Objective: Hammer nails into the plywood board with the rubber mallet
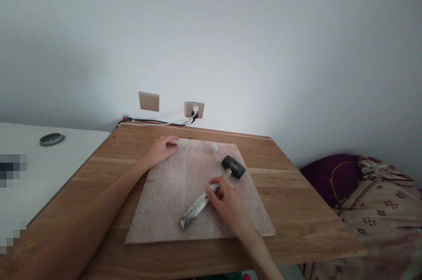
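Observation:
A thin, pale, pinkish-brown board (165,196) lies flat on the wooden table. My left hand (161,150) is at its far left corner, fingers bent along the back edge and thumb on the top face. Small curved marks or bits, too small to name, run in a row near that edge. My right hand (227,203) has thumb and fingers around the handle of a rubber mallet (198,209). The mallet lies slanted over the board, its black head toward the far right and its worn whitish handle end toward the front left.
The wooden table (296,209) stands against a white wall. Cables (158,122) run along its back edge to a wall socket (194,110). On the left, a white surface (66,161) holds a round dish-like object (52,139). Patterned fabric (382,214) and a purple cushion (329,179) lie at right.

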Available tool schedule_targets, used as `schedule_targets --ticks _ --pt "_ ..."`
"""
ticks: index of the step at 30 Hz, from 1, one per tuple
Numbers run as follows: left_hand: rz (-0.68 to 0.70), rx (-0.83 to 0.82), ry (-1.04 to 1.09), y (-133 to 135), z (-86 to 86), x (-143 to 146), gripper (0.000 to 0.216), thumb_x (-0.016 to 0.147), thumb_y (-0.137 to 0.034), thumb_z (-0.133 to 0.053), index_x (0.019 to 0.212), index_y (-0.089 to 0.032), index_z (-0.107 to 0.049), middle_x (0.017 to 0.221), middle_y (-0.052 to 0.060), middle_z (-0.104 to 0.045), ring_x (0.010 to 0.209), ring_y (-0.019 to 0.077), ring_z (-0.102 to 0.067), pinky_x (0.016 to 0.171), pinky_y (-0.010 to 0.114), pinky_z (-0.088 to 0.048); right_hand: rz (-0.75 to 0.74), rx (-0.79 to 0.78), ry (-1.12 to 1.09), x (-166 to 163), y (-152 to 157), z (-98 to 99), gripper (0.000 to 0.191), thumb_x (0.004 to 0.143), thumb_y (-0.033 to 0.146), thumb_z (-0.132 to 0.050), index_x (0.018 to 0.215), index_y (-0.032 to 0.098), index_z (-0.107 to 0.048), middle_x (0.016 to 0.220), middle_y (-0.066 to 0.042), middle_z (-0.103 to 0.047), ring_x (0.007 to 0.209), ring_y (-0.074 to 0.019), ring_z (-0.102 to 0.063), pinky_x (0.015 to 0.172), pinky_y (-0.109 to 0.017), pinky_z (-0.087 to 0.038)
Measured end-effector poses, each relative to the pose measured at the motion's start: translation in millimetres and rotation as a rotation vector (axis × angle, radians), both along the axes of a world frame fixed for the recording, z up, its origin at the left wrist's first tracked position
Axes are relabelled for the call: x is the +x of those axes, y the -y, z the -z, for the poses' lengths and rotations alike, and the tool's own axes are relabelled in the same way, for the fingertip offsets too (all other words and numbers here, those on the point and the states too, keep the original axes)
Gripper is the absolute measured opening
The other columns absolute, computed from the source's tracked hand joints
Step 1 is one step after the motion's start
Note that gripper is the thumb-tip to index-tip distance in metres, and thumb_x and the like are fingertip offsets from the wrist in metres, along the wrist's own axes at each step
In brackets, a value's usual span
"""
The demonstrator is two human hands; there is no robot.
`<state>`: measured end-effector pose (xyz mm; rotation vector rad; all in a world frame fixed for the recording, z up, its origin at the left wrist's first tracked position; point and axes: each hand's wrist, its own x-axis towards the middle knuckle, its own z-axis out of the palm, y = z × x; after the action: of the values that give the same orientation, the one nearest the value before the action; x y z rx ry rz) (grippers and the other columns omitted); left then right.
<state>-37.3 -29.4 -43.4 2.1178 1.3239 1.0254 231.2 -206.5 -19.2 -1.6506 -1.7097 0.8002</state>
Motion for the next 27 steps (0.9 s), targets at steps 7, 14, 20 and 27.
schedule_targets --ticks 7,14,20,27 --pt "-0.161 0.148 -0.157 -10 -5.7 -15 0.039 0.09 -0.049 -0.055 0.107 -0.019 -0.072 0.123 0.015 -0.073 0.121 0.0331 -0.064 0.111 0.051 -0.047 0.017 0.268 0.179 25 41 4.0 0.033 0.105 0.04 -0.05 0.13 0.022 -0.062 0.088 -0.007 -0.072 0.079 -0.025 -0.071 0.074 -0.038 -0.058" --pt "-0.303 -0.059 -0.16 -19 -10.5 -28 0.041 0.092 -0.054 -0.047 0.094 -0.021 -0.071 0.104 0.013 -0.079 0.101 0.0327 -0.074 0.094 0.041 -0.057 -0.353 0.496 0.474 40 72 12.5 0.045 0.09 0.032 -0.079 0.13 0.02 -0.061 0.119 -0.011 -0.074 0.132 -0.0379 -0.058 0.109 -0.06 -0.048" --pt "-0.315 -0.171 -0.171 -21 -23.5 -12 0.038 0.087 -0.049 -0.054 0.099 -0.019 -0.075 0.109 0.011 -0.08 0.103 0.0283 -0.075 0.096 0.036 -0.057 -0.355 0.544 0.524 65 71 14.1 0.044 0.09 0.043 -0.078 0.127 0.024 -0.065 0.115 -0.006 -0.077 0.134 -0.0371 -0.057 0.116 -0.063 -0.041" --pt "-0.105 -0.182 -0.183 -26 -27.4 71 0.028 0.087 -0.039 -0.059 0.097 -0.019 -0.075 0.109 0.01 -0.08 0.101 0.0271 -0.075 0.091 0.034 -0.057 -0.257 0.387 0.717 167 89 21.3 0.045 0.101 0.037 -0.065 0.145 0.032 -0.059 0.137 -0.006 -0.071 0.146 -0.0335 -0.049 0.117 -0.06 -0.042"
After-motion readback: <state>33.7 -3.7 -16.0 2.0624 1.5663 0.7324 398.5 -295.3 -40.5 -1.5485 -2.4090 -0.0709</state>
